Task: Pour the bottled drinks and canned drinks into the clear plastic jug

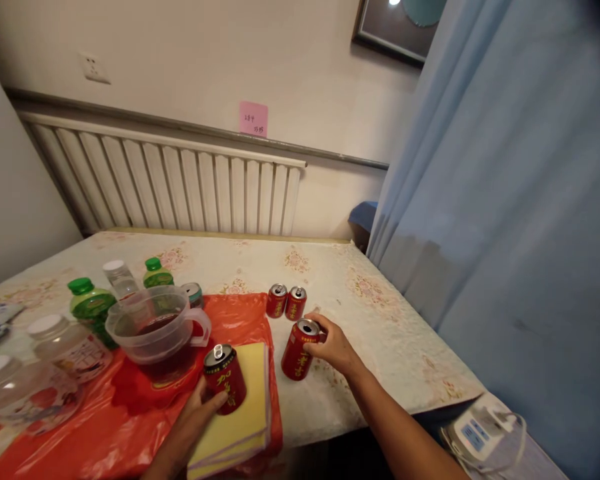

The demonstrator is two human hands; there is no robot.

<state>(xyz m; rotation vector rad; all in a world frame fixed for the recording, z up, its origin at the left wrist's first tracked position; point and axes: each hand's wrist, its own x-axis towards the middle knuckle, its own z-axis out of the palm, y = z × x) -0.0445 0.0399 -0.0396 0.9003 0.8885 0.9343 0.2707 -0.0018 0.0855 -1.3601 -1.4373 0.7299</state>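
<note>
My left hand (203,408) is closed around a dark red can (229,383) with yellow lettering, tilted slightly over a stack of yellow paper (253,390). My right hand (333,345) grips a brighter red can (296,353) by its upper part, at the bare tablecloth just right of the red plastic sheet (235,317). Behind that can, two small red cans (277,301) stand side by side. To the left of my left hand is a clear plastic measuring jug (147,333) with dark liquid in it.
Clear jars with white lids (70,353), green-capped bottles (93,307) and a small teal-rimmed can (193,293) crowd the left side. A radiator (190,183) lines the wall behind the table. At right hang a blue curtain (505,233) and, below, a power strip (475,433).
</note>
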